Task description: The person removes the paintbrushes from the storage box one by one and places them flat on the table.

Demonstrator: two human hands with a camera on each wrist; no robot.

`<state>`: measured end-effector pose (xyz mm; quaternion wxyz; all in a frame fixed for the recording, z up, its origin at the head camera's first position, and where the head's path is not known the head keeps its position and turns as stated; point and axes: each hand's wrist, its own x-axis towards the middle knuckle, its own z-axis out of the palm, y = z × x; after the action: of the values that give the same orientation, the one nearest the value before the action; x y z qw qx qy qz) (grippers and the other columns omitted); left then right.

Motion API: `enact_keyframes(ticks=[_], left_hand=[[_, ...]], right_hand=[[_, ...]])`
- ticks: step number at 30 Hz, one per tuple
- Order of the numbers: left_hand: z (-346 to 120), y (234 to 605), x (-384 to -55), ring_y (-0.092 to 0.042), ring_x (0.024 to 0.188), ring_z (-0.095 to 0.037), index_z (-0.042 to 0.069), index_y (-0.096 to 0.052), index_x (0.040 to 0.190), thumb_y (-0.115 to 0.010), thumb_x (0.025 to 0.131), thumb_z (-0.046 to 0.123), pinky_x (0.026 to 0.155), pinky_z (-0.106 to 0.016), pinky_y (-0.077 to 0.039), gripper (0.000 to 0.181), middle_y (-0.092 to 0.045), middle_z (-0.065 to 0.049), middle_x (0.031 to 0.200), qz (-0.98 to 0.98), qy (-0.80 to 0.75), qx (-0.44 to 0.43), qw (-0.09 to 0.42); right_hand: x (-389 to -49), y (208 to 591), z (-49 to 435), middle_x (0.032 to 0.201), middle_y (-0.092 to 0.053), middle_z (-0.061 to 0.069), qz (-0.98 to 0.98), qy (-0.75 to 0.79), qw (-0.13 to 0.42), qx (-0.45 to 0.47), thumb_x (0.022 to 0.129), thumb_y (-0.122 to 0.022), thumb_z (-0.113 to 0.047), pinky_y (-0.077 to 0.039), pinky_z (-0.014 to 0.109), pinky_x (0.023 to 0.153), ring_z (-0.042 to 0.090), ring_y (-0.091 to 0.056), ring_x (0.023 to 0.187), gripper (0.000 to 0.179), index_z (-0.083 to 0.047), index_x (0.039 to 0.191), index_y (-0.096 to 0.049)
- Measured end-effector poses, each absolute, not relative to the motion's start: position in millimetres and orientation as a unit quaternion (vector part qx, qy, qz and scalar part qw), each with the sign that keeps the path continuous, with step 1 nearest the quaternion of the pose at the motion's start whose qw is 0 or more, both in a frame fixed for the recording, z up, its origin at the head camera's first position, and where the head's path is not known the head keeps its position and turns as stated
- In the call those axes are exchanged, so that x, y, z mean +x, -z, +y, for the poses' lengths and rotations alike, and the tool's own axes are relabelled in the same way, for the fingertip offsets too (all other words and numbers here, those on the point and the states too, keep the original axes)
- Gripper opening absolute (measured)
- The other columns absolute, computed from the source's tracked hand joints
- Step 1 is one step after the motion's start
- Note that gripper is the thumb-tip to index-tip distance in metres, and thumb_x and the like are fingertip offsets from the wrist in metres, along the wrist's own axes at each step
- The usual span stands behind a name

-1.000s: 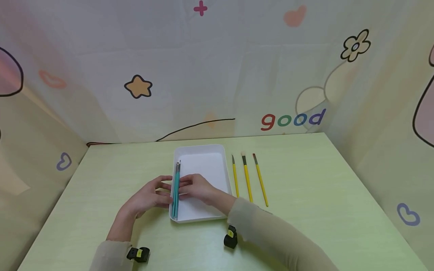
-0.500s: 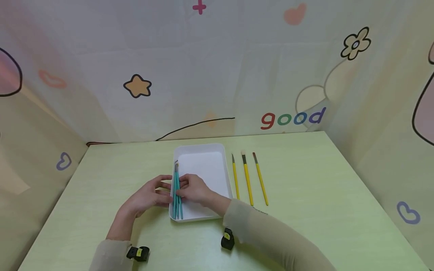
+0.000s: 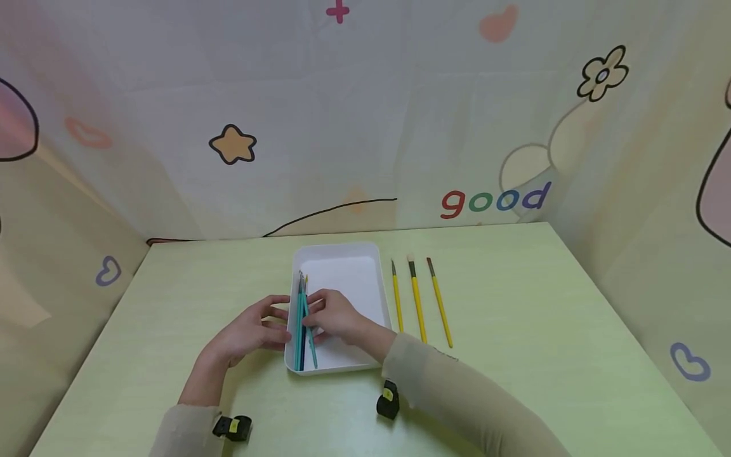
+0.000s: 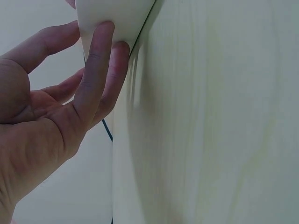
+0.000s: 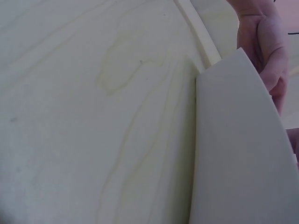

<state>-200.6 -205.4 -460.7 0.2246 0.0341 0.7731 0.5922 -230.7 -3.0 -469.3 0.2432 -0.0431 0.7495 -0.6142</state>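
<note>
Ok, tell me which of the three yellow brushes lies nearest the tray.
The leftmost yellow brush, slim and dark-tipped: it lies beside the tray, while the middle brush and rightmost brush lie farther off.

Left grip (image 3: 251, 330) curves loosely — right grip (image 3: 335, 315) (pointing leftward) pinches.

Left hand (image 4: 60, 112) beside white tray (image 4: 125, 19), fingertips (image 4: 103, 31) touching the tray's outer side, wood-grained surface (image 4: 219, 116) next to the tray, shadowed near it
</note>
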Motion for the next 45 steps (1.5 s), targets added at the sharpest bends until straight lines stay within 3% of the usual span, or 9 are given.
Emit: enact_keyframes(ticks=[10,25,45], left_hand=[[-203.9,458.8,-198.7,-0.064,0.106,-0.032,0.005,-0.034,0.155,-0.075,0.090,0.003,0.087,-0.043,-0.060,0.077,-0.049,-0.024,0.136,0.780,-0.585,0.030,0.221],[-202.2,457.7,-197.0,-0.063,0.107,-0.032,0.005,-0.034,0.155,-0.074,0.090,0.003,0.087,-0.043,-0.060,0.076,-0.049,-0.023,0.136,0.783,-0.581,0.028,0.218],[-202.1,456.3,-196.1,-0.063,0.105,-0.033,0.002,-0.034,0.155,-0.073,0.091,0.001,0.087,-0.044,-0.060,0.075,-0.049,-0.025,0.135,0.778,-0.588,0.039,0.218]], right_hand=[[-234.3,467.9,8.2,0.103,-0.060,0.013,0.733,0.629,0.257,-0.019,0.095,-0.068,0.002,-0.062,0.034,0.063,0.021,-0.064,0.080,0.039,0.000,0.130,-0.052],[-238.8,459.6,29.5,0.109,-0.062,0.016,0.722,0.652,0.232,0.000,0.096,-0.064,0.005,-0.063,0.038,0.070,0.023,-0.069,0.085,0.041,0.000,0.134,-0.049],[-237.8,441.5,66.8,0.118,-0.056,0.018,0.728,0.648,0.221,-0.002,0.096,-0.064,0.003,-0.063,0.039,0.069,0.027,-0.067,0.093,0.048,0.000,0.141,-0.046]])
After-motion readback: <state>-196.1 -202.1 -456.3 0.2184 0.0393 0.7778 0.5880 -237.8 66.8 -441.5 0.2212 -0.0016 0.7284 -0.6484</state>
